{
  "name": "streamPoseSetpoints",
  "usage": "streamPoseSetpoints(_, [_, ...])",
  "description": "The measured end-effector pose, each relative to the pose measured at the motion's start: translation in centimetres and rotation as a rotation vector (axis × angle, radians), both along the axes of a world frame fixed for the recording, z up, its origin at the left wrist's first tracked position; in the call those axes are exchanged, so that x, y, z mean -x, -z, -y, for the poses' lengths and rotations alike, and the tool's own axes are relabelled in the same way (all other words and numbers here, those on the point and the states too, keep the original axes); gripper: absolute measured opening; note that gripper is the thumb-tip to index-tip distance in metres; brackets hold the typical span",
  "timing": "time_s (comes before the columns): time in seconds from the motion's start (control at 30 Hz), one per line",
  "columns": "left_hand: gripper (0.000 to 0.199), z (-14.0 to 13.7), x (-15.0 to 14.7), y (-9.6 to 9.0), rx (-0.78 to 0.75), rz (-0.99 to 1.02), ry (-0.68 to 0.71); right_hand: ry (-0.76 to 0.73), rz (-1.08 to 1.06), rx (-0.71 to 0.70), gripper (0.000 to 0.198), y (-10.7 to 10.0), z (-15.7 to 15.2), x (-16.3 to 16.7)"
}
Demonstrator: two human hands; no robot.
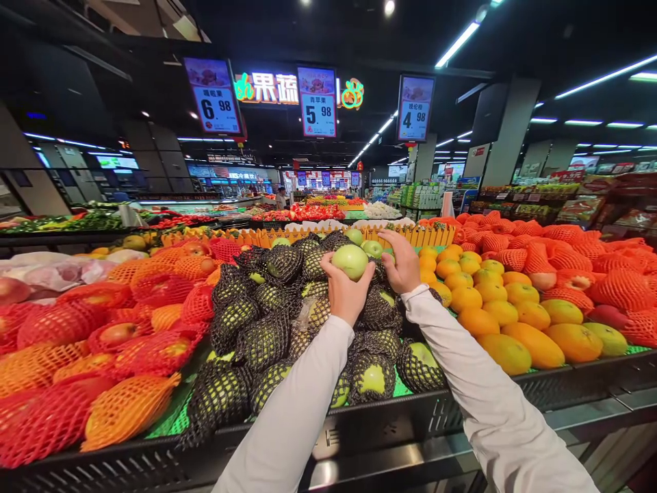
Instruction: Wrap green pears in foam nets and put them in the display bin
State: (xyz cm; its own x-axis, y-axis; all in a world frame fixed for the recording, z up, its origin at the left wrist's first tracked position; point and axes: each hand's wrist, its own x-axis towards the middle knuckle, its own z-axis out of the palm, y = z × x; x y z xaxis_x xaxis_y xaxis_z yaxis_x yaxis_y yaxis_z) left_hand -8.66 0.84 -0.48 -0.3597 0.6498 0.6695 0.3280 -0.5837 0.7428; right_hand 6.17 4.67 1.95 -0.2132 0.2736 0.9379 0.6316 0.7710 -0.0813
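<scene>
The left hand (345,293) has its grip closed around a bare green apple (350,261) above the far middle of the fruit display; the right hand (402,261) rests curled on a netted apple (380,308) (whether it clasps it, I cannot tell). The apple looks firm, smooth, bruisable; cup it round the middle. The price sign (318,101) overhead reads 5.98.

One head-worn view looks forward and down, close over the fruit display (359,418)

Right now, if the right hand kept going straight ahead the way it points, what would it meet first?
Probably the bare green apples just beyond the right hand, then the yellow picket divider; depth is hard to judge.
</scene>
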Motion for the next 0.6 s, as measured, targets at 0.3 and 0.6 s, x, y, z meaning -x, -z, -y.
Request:
streamPoseSetpoints(0.3, [0.068,0.4,0.3,-0.1,-0.003,-0.179,-0.037,-0.119,0.123,0.105,0.051,0.9,0.6,1.3])
streamPoseSetpoints(0.6, [0.073,0.0,0.4,0.2,0.002,-0.174,0.003,-0.248,0.085,0.353,0.071,1.2,-0.8,1.4])
